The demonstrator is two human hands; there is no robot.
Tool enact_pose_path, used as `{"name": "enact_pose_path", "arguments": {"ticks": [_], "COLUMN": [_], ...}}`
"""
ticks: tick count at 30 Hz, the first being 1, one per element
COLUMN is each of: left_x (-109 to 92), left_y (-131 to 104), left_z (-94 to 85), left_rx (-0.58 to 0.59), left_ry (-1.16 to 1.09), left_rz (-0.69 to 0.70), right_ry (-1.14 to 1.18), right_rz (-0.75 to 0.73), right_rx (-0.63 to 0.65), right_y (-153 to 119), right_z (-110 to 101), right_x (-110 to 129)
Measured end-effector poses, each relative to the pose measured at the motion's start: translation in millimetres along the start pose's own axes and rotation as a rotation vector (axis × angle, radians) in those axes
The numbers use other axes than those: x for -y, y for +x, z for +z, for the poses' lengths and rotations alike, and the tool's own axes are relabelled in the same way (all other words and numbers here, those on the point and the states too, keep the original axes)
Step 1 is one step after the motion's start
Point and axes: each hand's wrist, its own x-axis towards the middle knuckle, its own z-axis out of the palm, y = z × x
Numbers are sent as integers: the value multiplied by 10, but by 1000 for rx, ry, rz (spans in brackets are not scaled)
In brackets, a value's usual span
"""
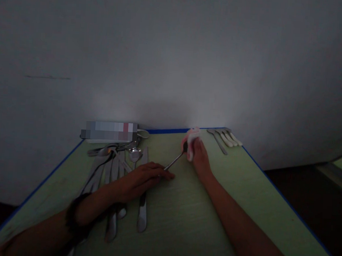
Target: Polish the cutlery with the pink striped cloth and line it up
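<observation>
A metal spoon slants above the middle of the table. My left hand is closed on its handle end, with a dark fuzzy band round the wrist. My right hand grips a crumpled pink and white cloth, which touches the spoon's dark bowl and partly covers it. Under and beside my left forearm lie several pieces of cutlery, among them a table knife and a shiny spoon. My left hand and arm hide parts of this pile.
The pale green table has a blue edge and stands against a grey wall. At the back left is a box, blurred out, with cutlery around it. Several forks, some white-handled, lie side by side at the back right.
</observation>
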Motion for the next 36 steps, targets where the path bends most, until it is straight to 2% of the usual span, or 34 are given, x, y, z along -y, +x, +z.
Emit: {"name": "enact_pose_path", "arguments": {"ticks": [3, 7, 9, 13, 17, 22, 26, 31, 36], "left_x": [5, 18, 20, 16, 16, 33, 53, 48, 12], "left_y": [4, 2, 2, 15, 26, 22, 20, 25, 28], "left_z": [-10, -3, 8, 31, 50, 64, 66, 47, 35], "left_rx": [10, -12, -26, -44, -56, -52, -53, -53, -41], "left_ry": [-13, -29, -22, -10, -4, -8, -28, -51, -112], "left_rz": [8, 18, 1, -25, -10, -75, -79, -110, -88], "right_ry": [-87, -32, 49, 308, 437, 366, 423, 412, 471], "right_rz": [-87, -22, 17, 152, 245, 321, 392, 421, 392], "right_rx": [83, 159, 124, -81, -47, -51, -70, -57, -142], "right_y": [-8, -1, -30, -175, -300, -274, -271, -349, -262], "right_z": [-47, -99, -58, 175, 352, 326, 352, 434, 333], "right_x": [48, 110, 130, 176, 251, 185, 106, 125, 76]}}
